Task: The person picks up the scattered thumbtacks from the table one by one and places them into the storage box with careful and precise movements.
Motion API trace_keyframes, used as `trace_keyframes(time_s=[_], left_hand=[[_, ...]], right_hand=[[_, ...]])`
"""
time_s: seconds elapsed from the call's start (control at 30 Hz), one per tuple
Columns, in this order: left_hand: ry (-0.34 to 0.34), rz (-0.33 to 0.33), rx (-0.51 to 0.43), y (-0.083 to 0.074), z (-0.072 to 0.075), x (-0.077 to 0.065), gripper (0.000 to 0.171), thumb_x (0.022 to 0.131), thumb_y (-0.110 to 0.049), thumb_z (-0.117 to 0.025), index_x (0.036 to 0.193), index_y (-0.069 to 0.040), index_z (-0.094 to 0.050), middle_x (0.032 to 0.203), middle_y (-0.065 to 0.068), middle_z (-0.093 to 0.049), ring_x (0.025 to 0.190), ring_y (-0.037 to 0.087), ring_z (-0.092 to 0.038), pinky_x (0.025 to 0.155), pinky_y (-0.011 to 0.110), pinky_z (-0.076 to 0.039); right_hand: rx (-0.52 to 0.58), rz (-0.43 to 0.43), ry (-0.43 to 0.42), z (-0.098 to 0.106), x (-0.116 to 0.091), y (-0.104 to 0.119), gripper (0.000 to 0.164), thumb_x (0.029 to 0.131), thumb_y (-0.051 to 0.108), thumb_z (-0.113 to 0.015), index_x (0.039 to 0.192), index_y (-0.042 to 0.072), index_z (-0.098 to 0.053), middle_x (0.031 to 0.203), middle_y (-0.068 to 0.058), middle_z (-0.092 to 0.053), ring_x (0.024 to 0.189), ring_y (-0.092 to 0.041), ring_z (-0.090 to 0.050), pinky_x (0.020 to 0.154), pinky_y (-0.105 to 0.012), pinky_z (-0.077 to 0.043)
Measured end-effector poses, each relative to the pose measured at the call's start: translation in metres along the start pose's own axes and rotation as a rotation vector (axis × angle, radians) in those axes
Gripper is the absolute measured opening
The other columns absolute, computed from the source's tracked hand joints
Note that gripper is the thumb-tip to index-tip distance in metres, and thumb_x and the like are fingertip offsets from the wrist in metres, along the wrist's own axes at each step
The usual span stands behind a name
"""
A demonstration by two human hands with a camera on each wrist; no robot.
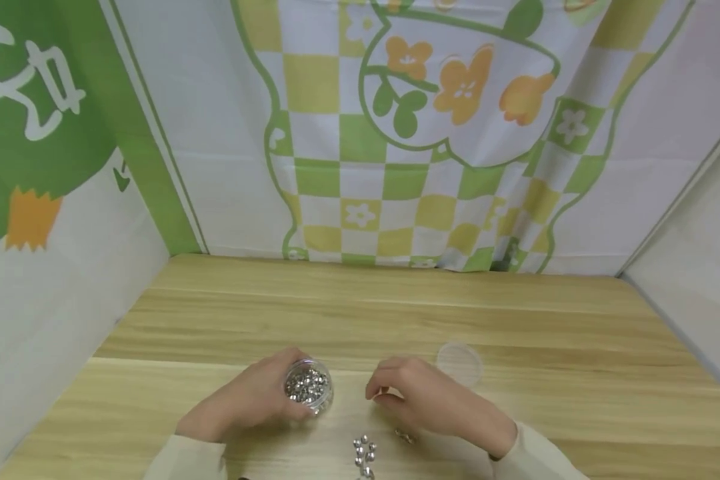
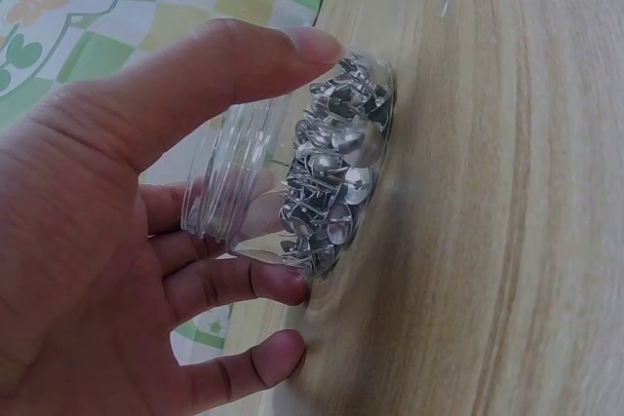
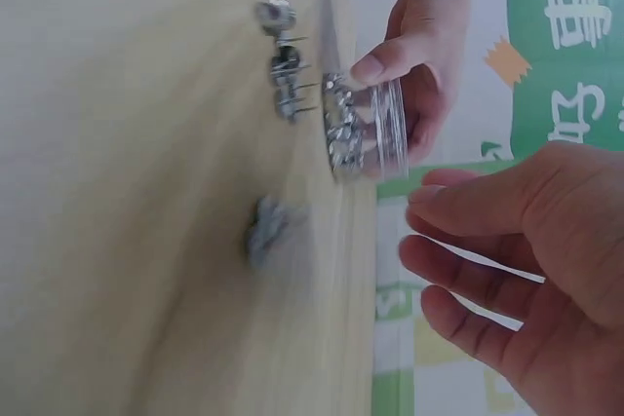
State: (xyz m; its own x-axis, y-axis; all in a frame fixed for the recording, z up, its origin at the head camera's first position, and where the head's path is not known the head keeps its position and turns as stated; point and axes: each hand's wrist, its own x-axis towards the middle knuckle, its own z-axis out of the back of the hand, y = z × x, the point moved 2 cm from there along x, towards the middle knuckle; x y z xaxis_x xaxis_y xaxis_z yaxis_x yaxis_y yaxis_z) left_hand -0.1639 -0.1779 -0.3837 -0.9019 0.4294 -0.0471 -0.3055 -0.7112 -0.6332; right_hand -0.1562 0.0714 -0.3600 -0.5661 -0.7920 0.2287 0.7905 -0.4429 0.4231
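Note:
A clear round jar partly filled with silver thumbtacks stands on the wooden table. My left hand grips it from the side, thumb on one side and fingers round the other. Its mouth has no lid on. To the right of the jar, my right hand hovers over the table with loosely bent fingers; I see nothing between them. Near it, toward the table's front, loose thumbtacks stand grouped with their pins up. Below the right hand lies a smaller pile of tacks, blurred in the right wrist view.
A clear round lid lies flat on the table just beyond the right hand. Behind the table hangs a checked, flowered curtain. White and green cloth walls border the sides.

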Motion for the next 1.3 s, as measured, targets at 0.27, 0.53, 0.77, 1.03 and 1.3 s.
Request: trace_keyframes(time_s=[0.27, 0.53, 0.77, 1.03, 1.3], left_hand=[[0.021, 0.024, -0.031, 0.0, 0.001, -0.001, 0.072, 0.06, -0.037, -0.086, 0.118, -0.007, -0.056, 0.115, 0.011, -0.064, 0.103, 0.031, -0.06, 0.092, 0.06, -0.051], [0.015, 0.005, -0.034, 0.001, 0.001, 0.001, 0.073, 0.06, -0.036, -0.086, 0.119, -0.005, -0.055, 0.115, 0.012, -0.064, 0.102, 0.03, -0.06, 0.092, 0.058, -0.052], [0.021, 0.004, -0.04, 0.001, 0.001, 0.0, 0.074, 0.06, -0.036, -0.086, 0.119, -0.005, -0.055, 0.115, 0.012, -0.065, 0.102, 0.031, -0.06, 0.091, 0.059, -0.052], [0.017, -0.002, -0.094, 0.005, -0.001, -0.001, 0.068, 0.059, -0.031, -0.086, 0.115, -0.005, -0.056, 0.107, 0.009, -0.066, 0.094, 0.023, -0.061, 0.088, 0.055, -0.053], [0.037, 0.007, -0.081, 0.005, -0.002, 0.0, 0.064, 0.06, -0.036, -0.086, 0.11, -0.009, -0.055, 0.103, 0.004, -0.065, 0.094, 0.02, -0.059, 0.088, 0.054, -0.053]], right_hand=[[0.073, -0.059, 0.047, -0.001, -0.051, -0.005, 0.013, 0.085, 0.003, -0.07, 0.09, 0.016, -0.073, 0.087, 0.008, -0.071, 0.082, 0.003, -0.06, 0.07, -0.018, -0.059], [0.072, -0.041, 0.041, -0.007, -0.058, -0.008, 0.015, 0.084, 0.002, -0.071, 0.089, 0.015, -0.072, 0.089, 0.008, -0.072, 0.084, 0.001, -0.063, 0.073, -0.018, -0.059], [0.011, -0.001, -0.031, 0.004, -0.039, -0.006, 0.017, 0.082, -0.002, -0.07, 0.087, 0.014, -0.071, 0.083, 0.007, -0.071, 0.079, 0.001, -0.061, 0.067, -0.022, -0.06], [0.009, 0.088, -0.074, -0.005, 0.047, 0.01, 0.014, 0.086, 0.0, -0.068, 0.096, 0.009, -0.072, 0.091, 0.001, -0.074, 0.084, -0.004, -0.063, 0.076, -0.024, -0.059], [-0.054, 0.117, -0.065, -0.026, 0.082, 0.015, 0.014, 0.083, 0.003, -0.072, 0.095, 0.01, -0.074, 0.094, 0.001, -0.075, 0.09, -0.007, -0.064, 0.084, -0.02, -0.056]])
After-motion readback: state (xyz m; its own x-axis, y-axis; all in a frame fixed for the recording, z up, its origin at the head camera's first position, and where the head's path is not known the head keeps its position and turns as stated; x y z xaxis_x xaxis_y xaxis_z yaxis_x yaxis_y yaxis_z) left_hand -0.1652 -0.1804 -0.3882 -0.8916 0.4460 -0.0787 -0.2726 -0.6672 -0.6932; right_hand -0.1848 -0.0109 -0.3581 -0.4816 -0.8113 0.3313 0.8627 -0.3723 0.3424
